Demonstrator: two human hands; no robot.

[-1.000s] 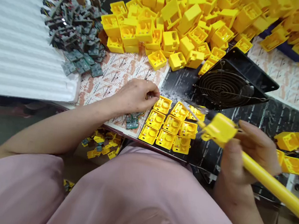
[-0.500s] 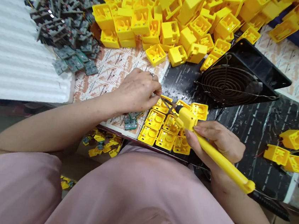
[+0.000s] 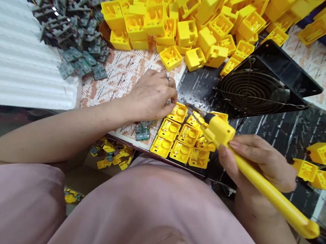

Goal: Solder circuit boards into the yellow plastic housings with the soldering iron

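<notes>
My right hand (image 3: 259, 161) grips a yellow soldering iron (image 3: 274, 196). Its dark, thin tip points left, over the upper part of a block of small yellow plastic housings (image 3: 170, 129) that lie with their open sides up near the table edge. My left hand (image 3: 152, 97) is pinched closed at the block's upper left corner, beside one housing (image 3: 179, 112). Whatever sits between those fingertips is too small to make out. Below the left wrist lie small green circuit boards (image 3: 142, 133), partly covered by the hand.
A large heap of yellow housings (image 3: 187, 31) fills the back. Wired circuit boards (image 3: 74, 27) are piled on white foam (image 3: 32, 65) at left. A black fan with a wire guard (image 3: 249, 88) stands right of centre. More housings (image 3: 305, 170) lie far right; a box of parts (image 3: 111, 153) sits below the edge.
My right hand has drawn the soldering iron to the right and slightly down, away from my left fingertips. The left hand has stayed nearly in place, still pinched.
</notes>
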